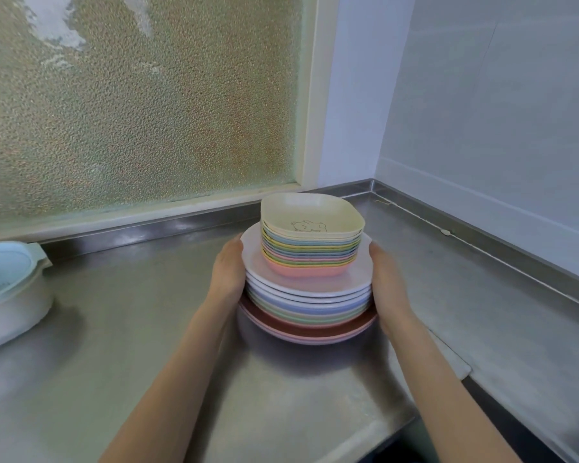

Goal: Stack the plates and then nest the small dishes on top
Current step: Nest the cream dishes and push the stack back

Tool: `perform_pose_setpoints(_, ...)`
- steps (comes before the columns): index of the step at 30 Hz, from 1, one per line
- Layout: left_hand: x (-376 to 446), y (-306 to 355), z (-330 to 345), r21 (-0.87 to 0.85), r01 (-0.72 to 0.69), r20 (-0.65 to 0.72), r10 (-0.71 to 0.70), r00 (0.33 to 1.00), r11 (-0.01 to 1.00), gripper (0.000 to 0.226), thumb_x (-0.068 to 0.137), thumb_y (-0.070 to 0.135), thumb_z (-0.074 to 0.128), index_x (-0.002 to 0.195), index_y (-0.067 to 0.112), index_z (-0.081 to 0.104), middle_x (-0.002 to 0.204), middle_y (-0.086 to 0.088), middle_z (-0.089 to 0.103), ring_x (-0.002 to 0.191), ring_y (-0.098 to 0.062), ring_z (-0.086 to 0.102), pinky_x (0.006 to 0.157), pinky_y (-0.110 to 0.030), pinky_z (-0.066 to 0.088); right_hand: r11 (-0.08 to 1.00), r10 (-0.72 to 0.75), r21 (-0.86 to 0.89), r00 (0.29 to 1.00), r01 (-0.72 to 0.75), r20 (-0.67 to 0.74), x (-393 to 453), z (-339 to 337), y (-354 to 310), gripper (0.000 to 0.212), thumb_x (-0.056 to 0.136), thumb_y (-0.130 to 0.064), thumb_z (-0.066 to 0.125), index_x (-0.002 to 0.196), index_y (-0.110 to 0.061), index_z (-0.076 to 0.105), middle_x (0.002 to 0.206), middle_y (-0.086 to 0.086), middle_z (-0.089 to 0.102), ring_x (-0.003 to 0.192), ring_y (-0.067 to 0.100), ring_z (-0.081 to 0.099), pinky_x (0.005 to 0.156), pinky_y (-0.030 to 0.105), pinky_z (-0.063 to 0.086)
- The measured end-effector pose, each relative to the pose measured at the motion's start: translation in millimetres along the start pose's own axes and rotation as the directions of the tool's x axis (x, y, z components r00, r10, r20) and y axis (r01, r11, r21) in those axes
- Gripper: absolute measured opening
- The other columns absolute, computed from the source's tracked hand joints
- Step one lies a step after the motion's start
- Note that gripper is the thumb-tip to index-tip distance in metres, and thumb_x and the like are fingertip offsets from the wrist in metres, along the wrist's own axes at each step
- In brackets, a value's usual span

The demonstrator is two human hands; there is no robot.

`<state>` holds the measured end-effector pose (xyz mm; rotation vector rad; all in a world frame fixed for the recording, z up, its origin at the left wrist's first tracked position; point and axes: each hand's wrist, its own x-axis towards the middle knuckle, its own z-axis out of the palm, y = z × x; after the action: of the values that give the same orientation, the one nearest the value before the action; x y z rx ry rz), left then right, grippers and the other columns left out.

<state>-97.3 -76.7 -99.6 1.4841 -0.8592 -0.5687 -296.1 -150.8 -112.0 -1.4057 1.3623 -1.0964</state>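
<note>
A stack of several round plates [306,305] stands on the steel counter, white ones on top, then lilac, green and pink ones below. Nested on it sits a pile of several small square pastel dishes [311,252], the top one cream with a line drawing inside. My left hand [228,272] presses flat against the left side of the plate stack. My right hand [386,282] presses against its right side. Both hands clasp the stack between them, fingers together.
The steel counter [147,329] runs into a corner with a raised rim at back and right. A frosted window fills the back wall. A white and pale blue container [10,295] sits at the left edge. The counter's front edge drops off at lower right.
</note>
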Motion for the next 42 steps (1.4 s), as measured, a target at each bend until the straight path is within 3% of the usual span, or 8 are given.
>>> perform_pose_setpoints(16, 48, -29, -191, -0.066, 0.194, -0.434, -0.203, 0.878, 0.979, 0.031, 0.086, 0.028, 0.036, 0.07, 0.023, 0.062, 0.103, -0.009, 0.068, 0.1, -0.025, 0.06, 0.101, -0.045, 0.042, 0.99, -0.094, 0.13, 0.942, 0.055, 0.322, -27, 206, -64, 0.054, 0.086, -0.056, 0.031, 0.121, -0.026, 0.059, 0.124, -0.002, 0.061, 0.114, 0.018, 0.054, 0.101, 0.041, 0.039)
perform_pose_setpoints(20, 57, -33, -206, -0.136, 0.166, -0.498, -0.212, 0.841, 0.977, 0.029, 0.088, 0.021, 0.036, 0.065, 0.023, 0.053, 0.093, -0.009, 0.062, 0.089, -0.019, 0.052, 0.095, -0.044, 0.044, 0.995, -0.086, 0.067, 0.943, 0.068, 0.321, -20, 238, -65, 0.057, 0.086, -0.059, 0.026, 0.122, -0.027, 0.058, 0.128, 0.002, 0.059, 0.117, 0.025, 0.052, 0.103, 0.045, 0.037)
perform_pose_setpoints(24, 57, -35, -202, -0.229, 0.12, -0.512, -0.224, 0.829, 0.966, 0.024, 0.092, 0.016, 0.036, 0.072, 0.018, 0.05, 0.078, -0.002, 0.055, 0.075, -0.012, 0.047, 0.069, -0.02, 0.044, 0.994, -0.07, 0.096, 0.948, 0.042, 0.311, -17, 244, -59, 0.067, 0.076, -0.066, 0.026, 0.121, -0.028, 0.058, 0.127, -0.001, 0.059, 0.116, 0.022, 0.053, 0.103, 0.046, 0.038)
perform_pose_setpoints(27, 59, -38, -203, -0.151, 0.107, -0.535, -0.172, 0.827, 0.983, 0.033, 0.092, 0.016, 0.034, 0.065, 0.021, 0.051, 0.076, 0.002, 0.057, 0.083, -0.016, 0.049, 0.083, -0.032, 0.041, 0.994, -0.059, 0.103, 0.95, 0.029, 0.305, -17, 244, -58, 0.068, 0.075, -0.066, 0.026, 0.122, -0.029, 0.057, 0.128, -0.001, 0.059, 0.116, 0.023, 0.053, 0.103, 0.047, 0.037)
perform_pose_setpoints(31, 50, -38, -200, 0.003, 0.099, -0.53, -0.083, 0.844, 0.995, 0.041, 0.098, 0.027, 0.026, 0.108, 0.012, 0.063, 0.121, -0.01, 0.061, 0.115, -0.023, 0.052, 0.105, -0.04, 0.034, 0.994, -0.075, 0.102, 0.946, 0.045, 0.314, -19, 241, -58, 0.068, 0.076, -0.063, 0.025, 0.126, -0.027, 0.055, 0.13, 0.0, 0.057, 0.118, 0.024, 0.051, 0.104, 0.047, 0.036)
perform_pose_setpoints(34, 39, -29, -192, 0.123, 0.057, -0.498, 0.012, 0.867, 0.991, 0.052, 0.101, 0.036, 0.021, 0.141, 0.008, 0.039, 0.148, -0.009, 0.039, 0.139, -0.021, 0.031, 0.114, -0.03, 0.018, 0.991, -0.086, 0.124, 0.941, 0.048, 0.326, -20, 237, -60, 0.068, 0.076, -0.061, 0.029, 0.128, -0.025, 0.053, 0.133, 0.0, 0.055, 0.122, 0.022, 0.049, 0.106, 0.046, 0.034)
perform_pose_setpoints(38, 33, -14, -183, 0.266, -0.051, -0.461, 0.173, 0.871, 0.963, 0.05, 0.102, 0.035, 0.019, 0.147, 0.015, 0.027, 0.158, -0.002, 0.02, 0.147, -0.014, 0.006, 0.117, -0.029, 0.001, 0.974, -0.174, 0.187, 0.946, 0.125, 0.273, -24, 225, -69, 0.054, 0.089, -0.046, 0.034, 0.136, -0.021, 0.046, 0.142, -0.002, 0.045, 0.132, 0.021, 0.037, 0.112, 0.046, 0.026)
perform_pose_setpoints(42, 33, 0, -172, 0.268, -0.079, -0.442, 0.196, 0.875, 0.96, 0.052, 0.1, 0.041, 0.022, 0.147, 0.021, 0.027, 0.156, 0.003, 0.026, 0.146, -0.017, 0.011, 0.119, -0.035, -0.002, 0.933, -0.348, 0.188, 0.899, 0.306, 0.265, -33, 219, -85, 0.045, 0.097, -0.032, 0.036, 0.141, -0.022, 0.037, 0.146, -0.004, 0.04, 0.136, 0.016, 0.031, 0.115, 0.044, 0.016)
